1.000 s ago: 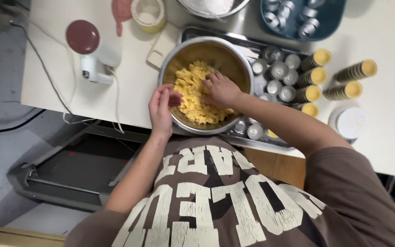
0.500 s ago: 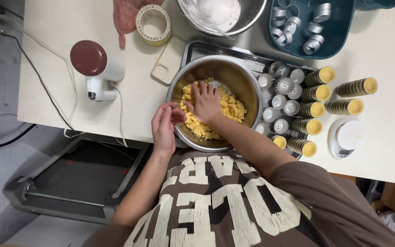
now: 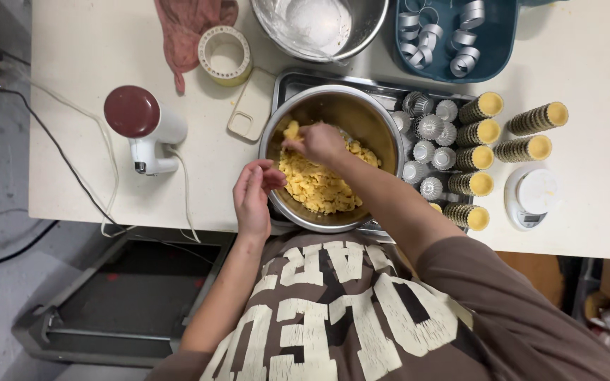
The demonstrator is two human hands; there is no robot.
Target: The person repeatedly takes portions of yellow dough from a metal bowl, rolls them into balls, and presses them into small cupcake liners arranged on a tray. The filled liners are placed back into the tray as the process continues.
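A steel mixing bowl (image 3: 383, 134) sits at the table's near edge, holding crumbly yellow dough (image 3: 315, 185). My right hand (image 3: 315, 141) is inside the bowl at its far left side, fingers pinched on a lump of the dough. At the bowl's near left rim hovers my left hand (image 3: 252, 194), palm turned inward, fingers loosely apart, holding nothing that I can see.
A metal tray (image 3: 287, 81) under the bowl holds several small fluted tins (image 3: 428, 127) and yellow-filled stacks (image 3: 478, 134). Further off are a floured bowl (image 3: 319, 28), a blue tub of metal rings (image 3: 453, 35), a small white scale (image 3: 534, 197), a phone (image 3: 250, 106), a tape roll (image 3: 225, 55), and a white grinder with red lid (image 3: 142, 123).
My right hand has moved from the middle of the dough to the bowl's far left side and lifted a lump. My left hand opened slightly beside the rim. The camera view shifted.
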